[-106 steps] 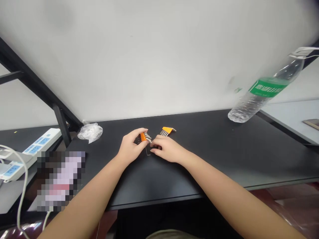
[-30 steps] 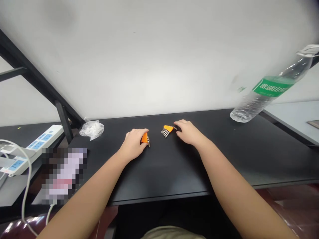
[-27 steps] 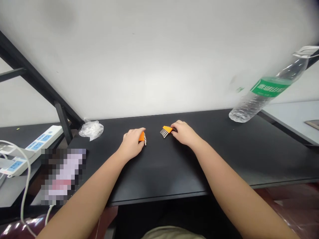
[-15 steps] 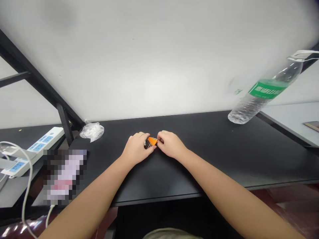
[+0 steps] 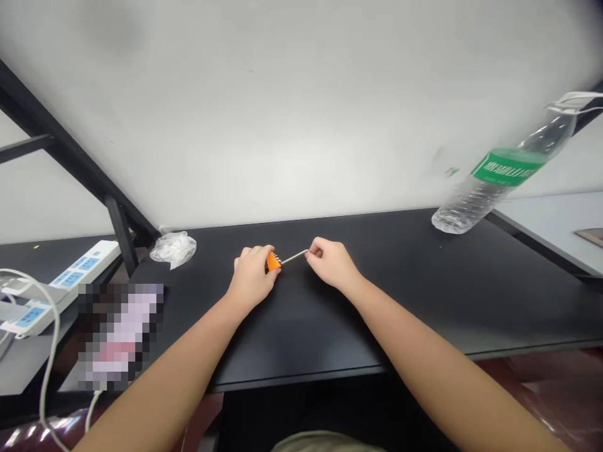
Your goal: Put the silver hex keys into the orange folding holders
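Observation:
My left hand is closed around an orange-and-black hex key set, with a row of thin light-and-dark stripes along its edge. A thin silvery hex key spans the gap between my hands, its left end at the orange holder. The fingertips of my right hand pinch its far end. Both hands are just above the middle of the black tabletop. My left fingers cover much of the holder.
A clear plastic bottle with a green label stands at the back right. A crumpled clear plastic bag lies at the back left. Beyond the left frame sits a power strip; a pixelated device with a white cable lies nearby.
My hands have moved apart, the right one rightward and the left one slightly leftward. The silvery hex key now shows between them. The holder has shifted left with my left hand.

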The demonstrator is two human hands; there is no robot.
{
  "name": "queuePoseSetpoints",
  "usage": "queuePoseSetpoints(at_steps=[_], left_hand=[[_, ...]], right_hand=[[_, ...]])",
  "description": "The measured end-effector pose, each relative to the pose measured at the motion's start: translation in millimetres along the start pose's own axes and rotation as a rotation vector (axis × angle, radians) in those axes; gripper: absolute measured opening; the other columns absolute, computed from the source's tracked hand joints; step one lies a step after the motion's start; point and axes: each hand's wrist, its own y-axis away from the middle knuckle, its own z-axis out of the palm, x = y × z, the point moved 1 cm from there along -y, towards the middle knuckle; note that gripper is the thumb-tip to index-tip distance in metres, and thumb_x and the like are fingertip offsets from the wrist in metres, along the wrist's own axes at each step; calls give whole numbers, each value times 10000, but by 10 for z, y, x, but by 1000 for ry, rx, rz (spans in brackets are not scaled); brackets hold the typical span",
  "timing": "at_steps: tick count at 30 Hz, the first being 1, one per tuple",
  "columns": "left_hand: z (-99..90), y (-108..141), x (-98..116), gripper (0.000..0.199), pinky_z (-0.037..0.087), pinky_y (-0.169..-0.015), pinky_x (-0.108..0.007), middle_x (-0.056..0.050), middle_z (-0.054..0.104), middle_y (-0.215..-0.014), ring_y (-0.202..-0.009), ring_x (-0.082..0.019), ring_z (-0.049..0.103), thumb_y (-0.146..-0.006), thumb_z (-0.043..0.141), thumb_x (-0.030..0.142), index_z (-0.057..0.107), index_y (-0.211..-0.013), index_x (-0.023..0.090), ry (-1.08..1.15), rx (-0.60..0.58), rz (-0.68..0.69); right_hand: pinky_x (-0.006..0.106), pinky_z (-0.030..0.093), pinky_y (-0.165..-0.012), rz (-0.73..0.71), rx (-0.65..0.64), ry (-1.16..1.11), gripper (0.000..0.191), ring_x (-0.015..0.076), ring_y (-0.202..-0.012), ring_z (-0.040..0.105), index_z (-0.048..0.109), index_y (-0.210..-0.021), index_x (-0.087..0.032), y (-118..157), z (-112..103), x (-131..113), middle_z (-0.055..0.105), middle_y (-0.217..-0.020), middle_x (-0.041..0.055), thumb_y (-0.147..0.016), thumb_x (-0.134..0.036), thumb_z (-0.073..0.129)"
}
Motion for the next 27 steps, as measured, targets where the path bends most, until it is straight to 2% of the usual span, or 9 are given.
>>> queuePoseSetpoints(at_steps=[3, 6, 9, 12, 14, 17, 23, 27], left_hand=[[-28, -18, -60, 429, 495, -930, -477, -73, 687, -1196, -1117, -314, 600, -875, 698, 275, 593, -1291, 270, 10, 22, 9], [-19, -13, -73, 520, 527, -982, -442, -73, 672, -1251, -1141, -274, 629, -878, 702, 272, 550, -1375, 252, 120, 6, 45], [17, 13, -42, 610, 538, -1041, -408, -72, 631, -1378, -1211, -243, 637, -881, 711, 280, 496, -1451, 254, 247, -26, 94], [31, 35, 3, 616, 543, -1060, -416, -66, 621, -1415, -1238, -245, 642, -885, 713, 300, 496, -1460, 264, 290, -55, 147], [18, 42, 25, 623, 545, -1062, -422, -63, 644, -1384, -1230, -247, 651, -887, 712, 315, 491, -1467, 263, 290, -66, 176], [-17, 48, 45, 641, 526, -1087, -441, -65, 635, -1402, -1273, -260, 628, -894, 707, 338, 472, -1486, 264, 275, -57, 210], [-25, 47, 69, 619, 519, -1081, -450, -64, 637, -1401, -1262, -270, 629, -907, 680, 330, 470, -1486, 261, 251, -81, 246], [-17, 32, 70, 542, 509, -1072, -455, -70, 651, -1373, -1233, -272, 635, -934, 639, 314, 502, -1454, 245, 197, -59, 214]], right_hand=[[290, 352, -581, 112, -94, 148, 177, 174, -635, 555, 562, -720, -226, -55, -88, 177, 642, -723, 28, -867, -299, 629], [308, 362, -588, 98, -122, 283, 159, 193, -661, 563, 583, -755, -223, -37, -119, 224, 646, -794, 61, -859, -323, 650], [328, 429, -673, -71, -44, 265, 101, 219, -802, 605, 619, -888, -217, 28, -115, 96, 650, -958, 89, -854, -299, 668], [328, 485, -769, -300, -73, -4, 198, 199, -905, 625, 613, -1100, -233, 93, -95, -101, 645, -1112, 74, -903, -256, 621], [314, 492, -774, -400, -151, -141, 182, 174, -879, 622, 612, -1110, -240, 121, -74, -202, 655, -1085, 48, -935, -215, 566], [295, 469, -737, -459, -192, -178, 132, 156, -808, 598, 615, -998, -229, 141, -28, -262, 663, -960, 20, -934, -154, 527], [278, 407, -670, -424, -171, -67, 106, 153, -722, 563, 573, -954, -220, 187, 79, -263, 660, -881, 12, -901, -135, 539], [278, 381, -658, -360, -86, 31, 140, 159, -693, 542, 578, -946, -226, 190, 67, -287, 658, -861, 16, -881, -119, 514]])
